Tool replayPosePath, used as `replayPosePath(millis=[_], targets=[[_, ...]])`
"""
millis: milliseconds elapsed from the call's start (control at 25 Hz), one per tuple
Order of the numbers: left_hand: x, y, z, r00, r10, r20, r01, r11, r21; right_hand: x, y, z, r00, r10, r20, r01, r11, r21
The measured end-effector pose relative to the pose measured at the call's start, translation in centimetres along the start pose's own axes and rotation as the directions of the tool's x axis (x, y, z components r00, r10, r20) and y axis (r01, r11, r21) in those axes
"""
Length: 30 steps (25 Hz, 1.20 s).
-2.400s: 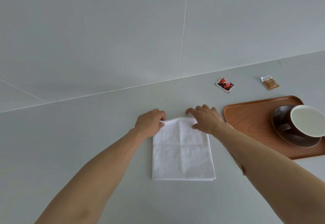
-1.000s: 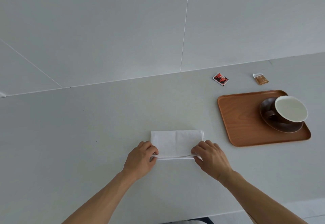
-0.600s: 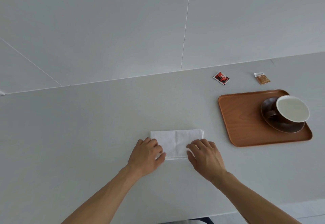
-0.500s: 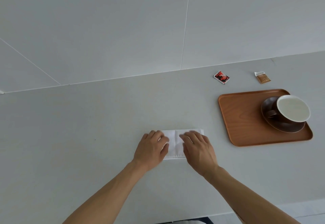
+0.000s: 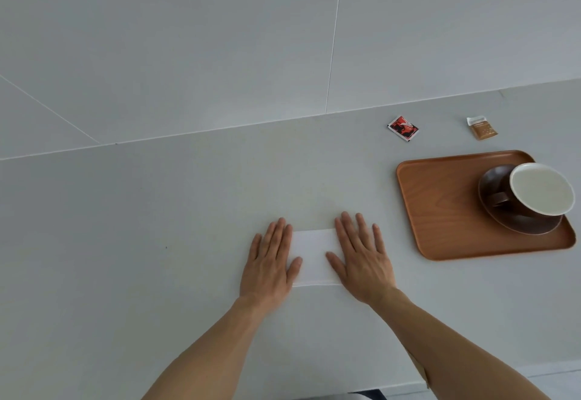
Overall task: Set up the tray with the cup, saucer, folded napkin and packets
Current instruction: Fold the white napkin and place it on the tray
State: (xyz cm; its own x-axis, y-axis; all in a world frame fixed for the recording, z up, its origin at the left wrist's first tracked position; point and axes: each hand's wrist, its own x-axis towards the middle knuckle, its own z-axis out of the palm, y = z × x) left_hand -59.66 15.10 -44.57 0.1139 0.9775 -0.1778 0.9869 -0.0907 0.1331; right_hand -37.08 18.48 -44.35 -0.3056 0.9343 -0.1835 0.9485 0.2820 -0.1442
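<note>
**Napkin folded and under the palms, packets not yet on the tray**

Nearest, the left hand (image 5: pixel 270 261) and right hand (image 5: pixel 361 258) lie flat with fingers straight, pressing the two ends of the white folded cloth napkin (image 5: pixel 311 255) against the pale grey counter (image 5: pixel 157 226); neither grasps it. The napkin shows as a compact, smooth rectangle. To the right sits the orange-brown wooden tray (image 5: pixel 440 211), already carrying the dark brown saucer (image 5: pixel 528 223) with the brown, white-lined cup (image 5: pixel 540 189) on it. Farther back, off the tray, lie the red-and-black packet (image 5: pixel 403 128) and the tan packet (image 5: pixel 481 129). Napkin and both packets remain to be placed.
</note>
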Motion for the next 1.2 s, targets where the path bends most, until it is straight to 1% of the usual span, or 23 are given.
replayPosePath(millis=[120,240,320,440,520,560,640,720,800,920,960,1000,1040,1120,1160,1200], targets=[[-0.5,-1.3,-0.2,0.999,-0.032,0.013,0.032,0.999,-0.013,-0.4,1.2,0.0,1.000,0.027,0.003,-0.027,0.999,0.027],[-0.2,-1.2,-0.1,0.999,-0.025,0.044,0.025,1.000,-0.007,-0.5,1.2,-0.1,0.999,0.031,0.039,-0.032,0.999,0.019],[-0.4,-1.3,-0.2,0.998,-0.041,0.037,0.043,0.998,-0.036,-0.4,1.0,-0.3,0.997,0.043,0.071,-0.043,0.999,0.008],[-1.5,-1.5,-1.0,0.986,-0.166,0.015,0.166,0.971,-0.170,-1.2,1.5,-1.0,0.995,0.060,0.078,-0.063,0.997,0.035],[-1.0,-1.9,-2.3,0.979,-0.203,0.009,0.201,0.958,-0.204,-1.7,2.0,-1.5,0.995,0.029,0.095,-0.032,0.999,0.026],[-0.3,-2.1,-3.2,0.977,-0.206,0.056,0.213,0.956,-0.202,-2.0,2.3,-1.6,0.994,-0.003,0.114,0.002,1.000,0.006],[1.9,-2.6,-5.0,0.961,-0.196,0.196,0.228,0.961,-0.158,-2.3,2.6,-1.6,0.990,-0.049,0.131,0.052,0.999,-0.013],[3.5,-2.4,-6.3,0.931,-0.201,0.306,0.249,0.960,-0.129,-2.5,2.9,-1.4,0.990,-0.041,0.134,0.041,0.999,0.007],[3.9,-1.9,-6.8,0.909,-0.233,0.346,0.294,0.946,-0.134,-2.8,2.8,-1.0,0.992,0.004,0.128,-0.008,1.000,0.029],[3.9,-1.2,-7.0,0.896,-0.253,0.366,0.336,0.924,-0.184,-3.1,2.6,-0.5,0.991,0.060,0.117,-0.065,0.997,0.040],[3.8,-1.1,-7.1,0.887,-0.259,0.381,0.365,0.900,-0.238,-3.2,2.5,-0.4,0.991,0.072,0.115,-0.077,0.996,0.040],[3.7,-1.2,-7.1,0.869,-0.277,0.410,0.419,0.852,-0.314,-3.2,2.4,-0.3,0.990,0.084,0.113,-0.089,0.995,0.036],[3.3,-1.3,-7.2,0.836,-0.302,0.458,0.500,0.762,-0.411,-3.3,2.2,-0.2,0.989,0.098,0.110,-0.101,0.994,0.028],[2.3,-1.7,-7.5,0.742,-0.316,0.591,0.664,0.468,-0.583,-3.3,1.7,0.0,0.987,0.122,0.101,-0.125,0.992,0.025],[1.8,-1.9,-7.7,0.704,-0.295,0.646,0.708,0.357,-0.609,-3.4,1.4,0.0,0.986,0.128,0.105,-0.131,0.991,0.027],[1.4,-2.2,-7.9,0.698,-0.276,0.661,0.715,0.332,-0.616,-3.4,1.0,0.0,0.985,0.130,0.111,-0.134,0.990,0.032]])
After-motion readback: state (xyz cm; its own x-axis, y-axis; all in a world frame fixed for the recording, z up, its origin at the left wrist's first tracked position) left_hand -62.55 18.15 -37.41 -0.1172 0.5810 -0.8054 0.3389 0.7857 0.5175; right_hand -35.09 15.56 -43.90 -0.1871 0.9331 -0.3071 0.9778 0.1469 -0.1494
